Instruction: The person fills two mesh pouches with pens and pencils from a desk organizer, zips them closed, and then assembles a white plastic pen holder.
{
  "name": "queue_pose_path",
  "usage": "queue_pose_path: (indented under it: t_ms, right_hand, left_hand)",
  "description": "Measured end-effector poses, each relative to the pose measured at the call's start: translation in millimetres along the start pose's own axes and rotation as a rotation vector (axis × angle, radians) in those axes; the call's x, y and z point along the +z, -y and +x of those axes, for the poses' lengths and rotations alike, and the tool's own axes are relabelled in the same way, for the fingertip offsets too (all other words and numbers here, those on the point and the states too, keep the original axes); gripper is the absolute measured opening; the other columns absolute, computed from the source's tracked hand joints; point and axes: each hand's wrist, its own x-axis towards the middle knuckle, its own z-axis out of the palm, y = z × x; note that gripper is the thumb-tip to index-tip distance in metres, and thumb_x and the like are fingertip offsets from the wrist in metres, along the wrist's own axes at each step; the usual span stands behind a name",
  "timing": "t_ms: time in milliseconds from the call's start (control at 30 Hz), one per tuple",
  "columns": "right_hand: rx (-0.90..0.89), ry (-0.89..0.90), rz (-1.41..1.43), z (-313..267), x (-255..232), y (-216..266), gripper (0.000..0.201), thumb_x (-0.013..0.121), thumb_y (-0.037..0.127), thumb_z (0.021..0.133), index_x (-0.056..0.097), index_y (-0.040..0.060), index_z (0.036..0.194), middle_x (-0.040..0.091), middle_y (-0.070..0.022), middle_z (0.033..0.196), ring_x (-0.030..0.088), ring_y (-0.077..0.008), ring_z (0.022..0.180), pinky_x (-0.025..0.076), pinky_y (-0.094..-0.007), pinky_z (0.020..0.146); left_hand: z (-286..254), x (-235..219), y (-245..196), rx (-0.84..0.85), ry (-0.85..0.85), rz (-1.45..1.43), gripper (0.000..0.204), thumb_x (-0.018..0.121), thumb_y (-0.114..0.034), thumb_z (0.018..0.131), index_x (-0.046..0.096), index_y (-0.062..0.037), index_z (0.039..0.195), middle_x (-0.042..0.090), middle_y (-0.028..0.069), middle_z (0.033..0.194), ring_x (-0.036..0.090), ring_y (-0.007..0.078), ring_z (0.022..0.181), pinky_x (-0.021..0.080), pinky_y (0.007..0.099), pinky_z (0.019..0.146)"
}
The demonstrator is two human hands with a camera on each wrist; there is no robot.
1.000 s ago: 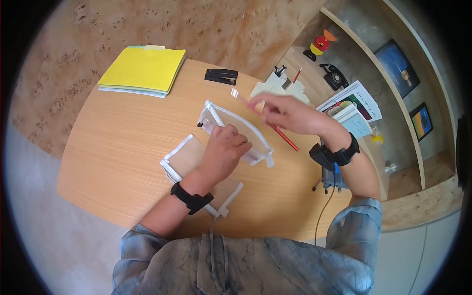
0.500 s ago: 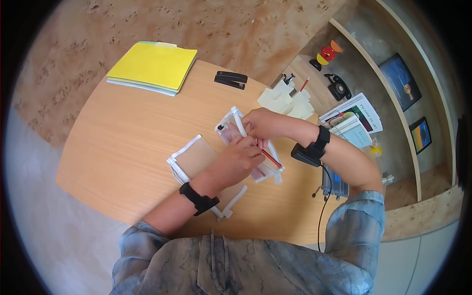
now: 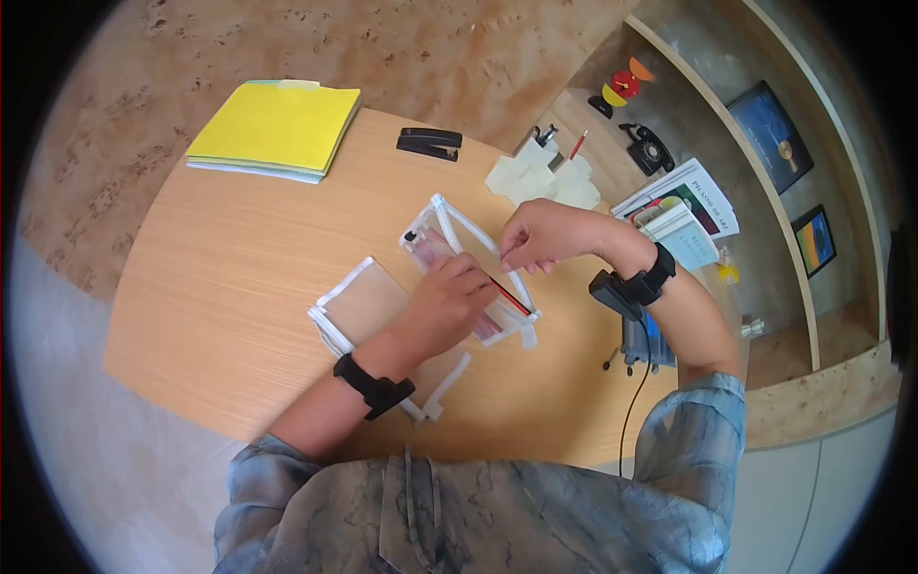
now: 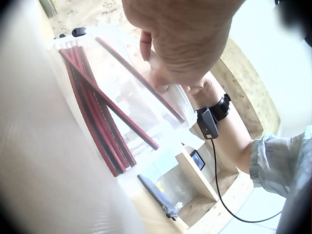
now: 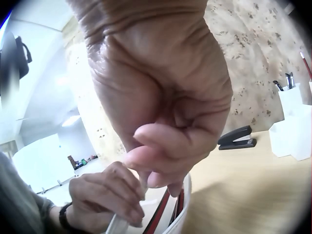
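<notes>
My left hand (image 3: 445, 304) grips a clear, white-edged pouch (image 3: 523, 334) at its near side. At the far edge of its opening, my right hand (image 3: 559, 232) has its fingertips together on the white rim. A red-and-black pencil (image 3: 513, 297) lies slanted within the pouch. Through the clear side in the left wrist view, several dark red pencils (image 4: 100, 122) are bunched, and a separate one (image 4: 131, 69) passes beside the right hand (image 4: 183, 39). In the right wrist view the curled right fingers (image 5: 163, 153) partly hide the opening, with the left hand (image 5: 107, 200) alongside.
A second white-edged pouch (image 3: 368, 298) lies flat beneath the left forearm. Yellow folders (image 3: 273, 124) and a black stapler (image 3: 429, 143) sit towards the far edge. White paper holders (image 3: 526, 177), books (image 3: 690, 206) and a telephone (image 3: 647, 148) stand at the right.
The red pencil has gone from above the pouch into it, and the right hand has let it go. Since then the right hand has moved slightly outward to the far rim.
</notes>
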Motion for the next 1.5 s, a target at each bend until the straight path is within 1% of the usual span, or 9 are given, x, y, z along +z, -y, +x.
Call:
queue_pose_path:
  t_ms: [167, 467, 567, 767, 867, 1000, 1267, 1400, 1500]
  right_hand:
    - [-0.068, -0.029, -0.366, 8, 28, 8, 0.016, 0.064, 0.015, 0.077, 0.067, 0.0, 0.074, 0.064, -0.0086, 0.062, 0.062, -0.0165, 0.053, 0.046, -0.0256, 0.049]
    - [-0.096, 0.007, -0.119, 20, 29, 10, 0.014, 0.057, 0.006, 0.079, 0.064, -0.0022, 0.071, 0.064, -0.0089, 0.064, 0.063, -0.0161, 0.053, 0.046, -0.0263, 0.049]
    - [-0.197, -0.164, 0.2, 19, 1, -9, 0.015, 0.057, 0.008, 0.08, 0.064, -0.0022, 0.072, 0.064, -0.0075, 0.063, 0.062, -0.0132, 0.054, 0.046, -0.0256, 0.048]
    - [0.318, -0.975, 0.106, 37, -68, -133, 0.021, 0.065, 0.022, 0.075, 0.064, 0.0023, 0.068, 0.065, -0.0082, 0.063, 0.064, -0.0149, 0.057, 0.05, -0.0291, 0.056]
    - [0.352, -1.188, 0.197, 51, -77, -198, 0.022, 0.067, 0.024, 0.074, 0.065, 0.0033, 0.067, 0.065, -0.0085, 0.063, 0.064, -0.0172, 0.057, 0.05, -0.0305, 0.059]
    - [0.354, -1.211, 0.306, 69, -89, -238, 0.022, 0.069, 0.025, 0.072, 0.066, 0.0037, 0.067, 0.065, -0.0086, 0.063, 0.064, -0.0184, 0.059, 0.05, -0.0301, 0.061]
    - [0.394, -1.215, 0.195, 93, -96, -250, 0.021, 0.073, 0.027, 0.074, 0.069, 0.0062, 0.076, 0.063, -0.0058, 0.063, 0.063, -0.0141, 0.061, 0.047, -0.0286, 0.059]
    - [0.23, -1.622, 0.109, 87, -97, -242, 0.019, 0.065, 0.024, 0.081, 0.065, 0.0053, 0.079, 0.064, -0.0064, 0.065, 0.062, -0.0139, 0.058, 0.047, -0.0285, 0.059]
    - [-0.037, -1.817, 0.205, 41, -98, -164, 0.019, 0.053, 0.02, 0.091, 0.056, 0.0016, 0.093, 0.063, -0.0094, 0.067, 0.064, -0.0172, 0.063, 0.048, -0.0318, 0.061]
  left_hand:
    - [2, 1, -1, 0.01, -0.012, 0.01, 0.026, 0.06, 0.002, 0.061, 0.067, -0.0025, 0.086, 0.061, 0.0054, 0.086, 0.055, 0.0237, 0.086, 0.046, 0.0328, 0.076]
    - [-1, 2, 0, 0.008, -0.023, -0.021, 0.026, 0.06, 0.002, 0.06, 0.066, -0.0039, 0.085, 0.06, 0.0045, 0.084, 0.055, 0.0232, 0.084, 0.045, 0.0335, 0.075]
    - [-1, -1, 0, 0.002, -0.01, 0.002, 0.023, 0.06, 0.003, 0.06, 0.064, -0.004, 0.082, 0.059, 0.0046, 0.082, 0.055, 0.0237, 0.085, 0.045, 0.0336, 0.075]
    - [-1, -4, 1, -0.011, 0.004, 0.011, 0.022, 0.059, 0.004, 0.061, 0.063, -0.004, 0.08, 0.059, 0.0055, 0.083, 0.055, 0.0252, 0.088, 0.045, 0.0341, 0.075]
    - [-1, -4, 0, -0.013, 0.01, 0.0, 0.023, 0.059, 0.004, 0.061, 0.063, -0.004, 0.082, 0.059, 0.0055, 0.083, 0.054, 0.0252, 0.088, 0.045, 0.0346, 0.076]
    - [0, -3, 0, -0.007, 0.024, 0.007, 0.024, 0.059, 0.003, 0.06, 0.064, -0.004, 0.083, 0.059, 0.0052, 0.084, 0.054, 0.0248, 0.088, 0.045, 0.0349, 0.077]
    - [1, -3, -1, -0.005, 0.0, -0.008, 0.025, 0.06, 0.003, 0.059, 0.064, -0.0039, 0.083, 0.06, 0.005, 0.083, 0.055, 0.0244, 0.085, 0.046, 0.035, 0.076]
    - [1, -3, -1, -0.005, 0.009, -0.01, 0.025, 0.06, 0.003, 0.059, 0.064, -0.0039, 0.083, 0.06, 0.005, 0.083, 0.055, 0.0242, 0.085, 0.046, 0.0348, 0.076]
    - [0, -2, -2, -0.003, 0.004, -0.007, 0.024, 0.059, 0.003, 0.06, 0.064, -0.0038, 0.083, 0.06, 0.005, 0.083, 0.055, 0.0241, 0.085, 0.046, 0.0344, 0.076]
